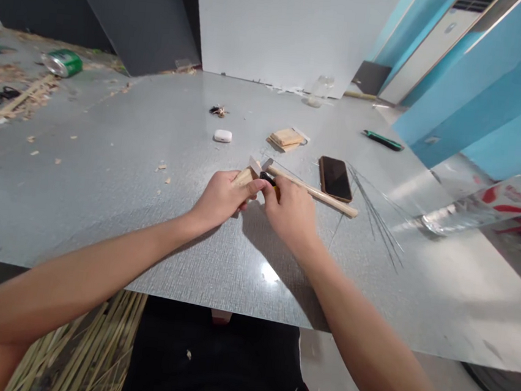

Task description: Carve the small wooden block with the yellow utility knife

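Observation:
My left hand (224,197) is closed around a small pale wooden piece (244,177), whose upper end shows above the fingers. The thumb of that hand reaches to the knife in my right hand (290,207). My right hand grips a knife with a black and yellow handle (269,179); its blade lies against the top of the wooden piece. Just beyond my right hand, a hammer with a light wooden handle (333,202) lies on the grey table (179,274), its metal head close to the blade.
A phone (336,178), thin wires (378,216), wood blocks (287,138), a white case (222,136) and a green cutter (383,140) lie around the hands. A clear bottle (485,208) is at the right, a green can (64,63) and shavings at the far left.

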A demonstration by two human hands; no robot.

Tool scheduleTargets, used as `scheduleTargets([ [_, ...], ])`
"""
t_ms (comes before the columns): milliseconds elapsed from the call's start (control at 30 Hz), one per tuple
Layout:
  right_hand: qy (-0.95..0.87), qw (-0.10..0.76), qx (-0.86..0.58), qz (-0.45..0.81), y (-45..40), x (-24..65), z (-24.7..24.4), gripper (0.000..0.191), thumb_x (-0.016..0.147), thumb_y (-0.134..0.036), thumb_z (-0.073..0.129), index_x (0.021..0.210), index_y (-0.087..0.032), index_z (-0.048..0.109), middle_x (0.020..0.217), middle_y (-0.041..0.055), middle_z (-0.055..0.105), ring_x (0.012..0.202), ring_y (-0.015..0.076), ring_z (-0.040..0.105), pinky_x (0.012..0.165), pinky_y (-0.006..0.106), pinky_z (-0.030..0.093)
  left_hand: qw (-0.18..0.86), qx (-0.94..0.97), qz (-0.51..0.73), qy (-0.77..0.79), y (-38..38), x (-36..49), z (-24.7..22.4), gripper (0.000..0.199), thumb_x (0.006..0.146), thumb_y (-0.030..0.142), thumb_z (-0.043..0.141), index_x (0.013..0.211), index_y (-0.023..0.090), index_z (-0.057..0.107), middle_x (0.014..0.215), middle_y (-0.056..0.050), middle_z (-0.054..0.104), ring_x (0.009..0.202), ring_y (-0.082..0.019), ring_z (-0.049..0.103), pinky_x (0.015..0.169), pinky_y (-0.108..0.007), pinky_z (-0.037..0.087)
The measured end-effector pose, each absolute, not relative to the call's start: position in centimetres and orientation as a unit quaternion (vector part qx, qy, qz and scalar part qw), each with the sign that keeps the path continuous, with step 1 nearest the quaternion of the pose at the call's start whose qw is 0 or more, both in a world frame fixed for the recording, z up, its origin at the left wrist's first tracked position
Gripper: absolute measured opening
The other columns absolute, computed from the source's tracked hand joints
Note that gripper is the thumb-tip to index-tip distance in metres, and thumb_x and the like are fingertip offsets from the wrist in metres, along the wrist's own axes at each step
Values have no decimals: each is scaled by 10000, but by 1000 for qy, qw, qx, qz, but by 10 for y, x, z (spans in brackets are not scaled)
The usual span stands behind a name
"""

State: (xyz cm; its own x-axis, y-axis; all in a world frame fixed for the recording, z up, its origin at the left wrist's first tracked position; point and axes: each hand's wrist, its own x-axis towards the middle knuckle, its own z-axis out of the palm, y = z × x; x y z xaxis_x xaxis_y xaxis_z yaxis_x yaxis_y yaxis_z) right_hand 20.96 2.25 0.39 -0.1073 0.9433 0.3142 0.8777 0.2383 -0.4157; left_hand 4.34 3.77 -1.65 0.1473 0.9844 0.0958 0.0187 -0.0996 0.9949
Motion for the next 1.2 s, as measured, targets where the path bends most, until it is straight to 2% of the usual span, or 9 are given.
scheduleTargets([
  [100, -736, 266, -619, 60, 30, 211, 1, 336, 1080, -411, 519, 848, -216, 663, 800, 132, 699, 678, 250, 560, 628, 365, 237, 502, 562, 471, 459, 40, 43, -18, 517, 831, 679, 863, 775, 184, 725, 693, -55, 706, 477, -112, 567, 413, -245, 416],
  [200, -706, 284, -646, 53, 44, 228, 2, 344, 1093, -428, 500, 910, -205, 687, 823, 140, 697, 699, 255, 555, 645, 364, 249, 504, 576, 462, 449, 33, 42, -15, 516, 854, 672, 846, 752, 180, 728, 608, -37, 655, 453, -108, 533, 406, -242, 401],
  [267, -649, 315, -692, 30, 52, 246, 3, 368, 1104, -424, 476, 881, -202, 665, 782, 130, 667, 690, 251, 533, 650, 360, 246, 525, 584, 440, 436, 27, 41, -11, 505, 880, 659, 829, 790, 167, 755, 620, -44, 661, 460, -102, 526, 411, -235, 399],
  [400, -643, 352, -680, 27, 56, 265, 4, 353, 1087, -409, 477, 802, -226, 574, 760, 94, 632, 706, 238, 510, 662, 354, 245, 578, 530, 453, 423, 28, 41, -9, 468, 843, 582, 888, 916, 134, 773, 871, -122, 782, 572, -121, 642, 474, -236, 495],
  [567, -767, 315, -537, 153, 39, 240, 8, 357, 1074, -441, 482, 784, -237, 524, 716, 37, 584, 689, 209, 505, 666, 346, 281, 628, 457, 470, 419, 44, 34, -13, 477, 766, 446, 950, 1066, 129, 758, 1071, -141, 803, 767, -154, 757, 625, -231, 587],
  [667, -799, 267, -509, 177, 32, 233, 12, 394, 1072, -442, 504, 736, -238, 482, 689, 16, 540, 663, 187, 472, 657, 345, 264, 636, 487, 457, 387, 47, 28, -11, 438, 745, 419, 966, 1009, 135, 762, 1009, -110, 787, 787, -154, 752, 628, -222, 567],
  [800, -820, 231, -490, 187, 31, 239, 18, 380, 1061, -410, 518, 727, -231, 490, 662, -3, 498, 628, 170, 425, 647, 350, 249, 623, 526, 433, 384, 46, 26, -5, 457, 700, 438, 992, 957, 144, 755, 840, -64, 736, 703, -161, 722, 553, -234, 522],
  [1000, -832, 224, -468, 195, 30, 241, 20, 355, 1053, -403, 521, 745, -227, 509, 654, -11, 490, 623, 166, 417, 651, 353, 261, 578, 560, 433, 406, 45, 27, -5, 475, 641, 446, 1024, 869, 163, 717, 754, -35, 708, 609, -159, 696, 471, -240, 490],
  [1200, -825, 243, -465, 211, 26, 237, 16, 420, 1081, -459, 501, 726, -237, 466, 658, -3, 502, 626, 166, 426, 640, 351, 273, 541, 583, 466, 389, 39, 29, -6, 466, 682, 490, 1010, 830, 177, 698, 703, -22, 687, 571, -152, 666, 475, -257, 496],
])
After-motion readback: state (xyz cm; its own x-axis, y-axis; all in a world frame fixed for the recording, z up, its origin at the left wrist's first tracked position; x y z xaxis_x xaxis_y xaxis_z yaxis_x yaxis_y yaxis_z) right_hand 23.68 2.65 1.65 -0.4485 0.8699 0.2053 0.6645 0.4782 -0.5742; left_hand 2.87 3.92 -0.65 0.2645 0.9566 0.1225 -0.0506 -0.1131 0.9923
